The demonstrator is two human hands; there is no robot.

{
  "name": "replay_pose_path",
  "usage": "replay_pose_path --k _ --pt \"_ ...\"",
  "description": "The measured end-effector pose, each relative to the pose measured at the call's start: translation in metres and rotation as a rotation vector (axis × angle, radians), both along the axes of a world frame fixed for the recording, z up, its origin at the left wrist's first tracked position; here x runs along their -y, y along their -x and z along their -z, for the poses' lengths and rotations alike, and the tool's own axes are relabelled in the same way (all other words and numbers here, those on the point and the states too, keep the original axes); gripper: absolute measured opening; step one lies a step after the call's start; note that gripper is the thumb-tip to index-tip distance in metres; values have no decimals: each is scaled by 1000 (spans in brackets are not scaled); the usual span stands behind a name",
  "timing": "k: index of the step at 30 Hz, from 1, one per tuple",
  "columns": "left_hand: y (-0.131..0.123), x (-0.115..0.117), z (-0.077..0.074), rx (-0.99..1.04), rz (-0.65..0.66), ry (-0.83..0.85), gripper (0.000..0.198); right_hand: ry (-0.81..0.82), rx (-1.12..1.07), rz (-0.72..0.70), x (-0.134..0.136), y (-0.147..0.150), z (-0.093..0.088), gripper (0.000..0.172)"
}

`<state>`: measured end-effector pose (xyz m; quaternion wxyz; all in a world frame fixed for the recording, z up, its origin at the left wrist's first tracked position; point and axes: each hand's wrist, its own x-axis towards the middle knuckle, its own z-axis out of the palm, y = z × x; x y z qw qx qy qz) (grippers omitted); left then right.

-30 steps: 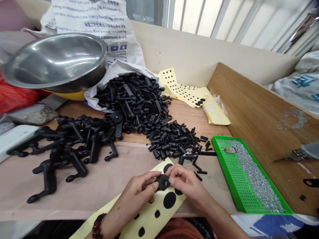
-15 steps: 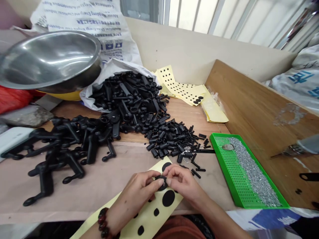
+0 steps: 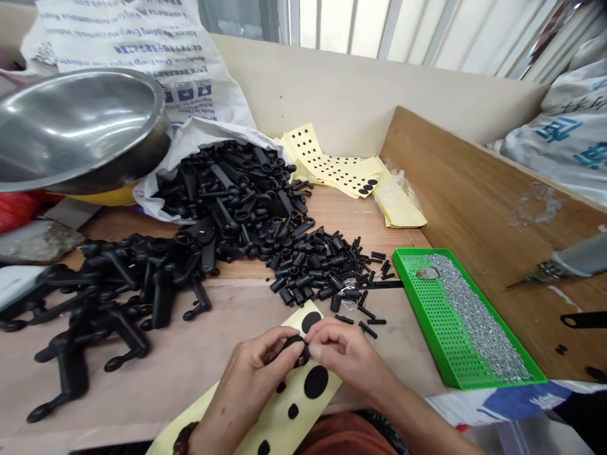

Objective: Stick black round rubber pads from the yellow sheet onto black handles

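Observation:
My left hand is closed, its thumb and fingers pinching a black round part with a small shiny spot on it. Most of that part is hidden by the fingers, so I cannot tell its whole shape. From the other side my right hand is closed, with thumb and fingertips pressed together at the part's edge. Any small piece between those fingertips is hidden. Under both hands lies a yellow sheet with black round and drop-shaped stickers, including a large black disc.
Black crank handles lie at left, and more spill from a white sack. Small black sleeves and ribbed pins are heaped mid-table. A green tray with tiny metal pieces, a tool tip, a steel bowl and sticker sheets surround.
My view has turned slightly, so most things appear farther left. Both hands stay together over the sheet, and the black part now looks more tilted between the fingers.

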<state>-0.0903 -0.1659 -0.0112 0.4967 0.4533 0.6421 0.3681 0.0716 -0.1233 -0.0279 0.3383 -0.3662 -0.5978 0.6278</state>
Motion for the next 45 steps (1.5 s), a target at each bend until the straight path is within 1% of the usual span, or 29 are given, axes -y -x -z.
replay_pose_path --k 2,4,7,10,14,16,18,19,21,23,24,26,27,28,30,32,34,35,36,38,39,45 --pt "-1 4 -2 -35 -79 -48 27 39 -12 -20 2 -3 -4 16" --pt "0 8 -1 -16 -129 -39 29 105 -41 -41 3 -5 -9 21" --pt "1 12 1 33 -155 -7 30 175 -78 -49 6 -5 -14 26" --pt "3 16 -1 63 -184 -1 28 253 -160 -56 8 -1 -14 27" --pt "3 21 -9 199 -272 47 31 323 -271 -65 11 2 -13 23" --pt "3 24 -12 276 -313 73 33 390 -345 -74 11 2 -14 23" --pt "3 26 -15 351 -362 109 36 461 -410 -47 11 3 -14 25" --pt "3 26 -17 395 -393 125 37 461 -403 -34 12 4 -13 26" --pt "1 27 -19 495 -456 126 40 369 -306 -49 16 8 -8 26" --pt "-3 26 -20 585 -506 78 39 255 -198 -124 22 15 -1 28" --pt "-5 25 -21 619 -525 49 38 225 -177 -162 25 19 3 33" --pt "-10 23 -20 660 -548 10 36 207 -173 -222 31 27 8 40" --pt "-12 23 -19 666 -557 1 35 196 -159 -250 33 30 9 40" --pt "-12 23 -18 664 -566 -9 35 179 -126 -275 34 32 8 38" --pt "-11 24 -15 640 -576 -35 39 138 -22 -319 33 33 4 27" --pt "-6 25 -14 591 -550 -41 45 88 49 -342 30 31 -4 18" --pt "3 26 -14 490 -466 -31 48 44 51 -370 26 26 -10 11" --pt "8 26 -15 421 -411 -36 47 26 37 -386 24 23 -13 12" --pt "13 26 -15 348 -364 -53 44 17 28 -403 23 21 -15 17" --pt "22 24 -16 228 -303 -95 36 27 32 -423 22 17 -18 26" --pt "25 23 -16 196 -274 -104 33 31 40 -429 22 16 -18 28" --pt "35 17 -14 163 -100 -65 27 79 76 -471 22 11 -19 23"
